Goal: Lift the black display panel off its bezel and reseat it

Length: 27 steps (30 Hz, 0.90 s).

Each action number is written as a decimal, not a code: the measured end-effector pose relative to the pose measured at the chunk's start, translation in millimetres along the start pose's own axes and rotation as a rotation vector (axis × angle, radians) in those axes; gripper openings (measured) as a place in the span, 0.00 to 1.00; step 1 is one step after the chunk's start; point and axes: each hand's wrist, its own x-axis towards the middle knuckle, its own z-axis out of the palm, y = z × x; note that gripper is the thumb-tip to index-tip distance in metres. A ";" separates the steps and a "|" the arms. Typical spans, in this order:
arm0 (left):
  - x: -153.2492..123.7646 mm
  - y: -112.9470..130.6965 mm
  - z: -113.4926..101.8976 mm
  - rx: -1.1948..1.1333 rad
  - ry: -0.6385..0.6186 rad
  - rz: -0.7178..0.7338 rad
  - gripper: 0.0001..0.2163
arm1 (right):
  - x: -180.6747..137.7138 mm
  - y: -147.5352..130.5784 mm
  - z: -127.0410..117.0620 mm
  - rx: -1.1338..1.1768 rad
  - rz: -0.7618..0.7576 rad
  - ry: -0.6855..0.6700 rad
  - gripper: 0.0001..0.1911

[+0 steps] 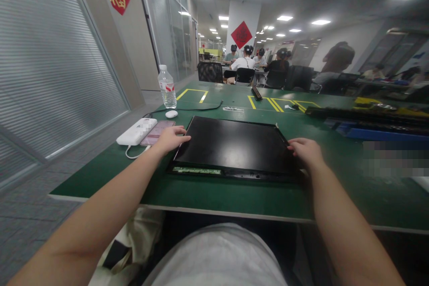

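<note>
A black display panel (234,145) lies face up on the green table in front of me, its surface dark and glossy. It sits in a black frame, and a green circuit board strip (197,170) shows along the near edge at the left. My left hand (170,137) grips the panel's left edge, thumb on top and fingers along the side. At the right edge, my right hand (305,149) is closed with its fingertips on the border. Its lower fingers are partly hidden.
Left of the panel are a phone (157,133), a white power bank (136,131) with a cable, a white earbud case (171,114) and a water bottle (166,87). Dark and blue parts (375,132) lie at the right. Several people sit at tables beyond.
</note>
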 end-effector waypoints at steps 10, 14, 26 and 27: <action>5.3 -8.7 -0.5 0.340 -0.104 0.063 0.11 | -1.8 -3.2 0.2 0.032 0.025 0.000 0.15; 7.9 -12.8 0.2 0.408 -0.117 0.089 0.13 | -5.4 -7.5 -2.5 0.030 0.030 -0.004 0.14; 12.6 -22.4 0.5 0.454 -0.161 0.155 0.16 | -2.9 -5.8 -2.6 0.041 0.021 -0.009 0.14; 12.7 -22.6 0.7 0.460 -0.163 0.158 0.16 | -2.4 -5.2 -2.5 0.043 0.020 -0.014 0.14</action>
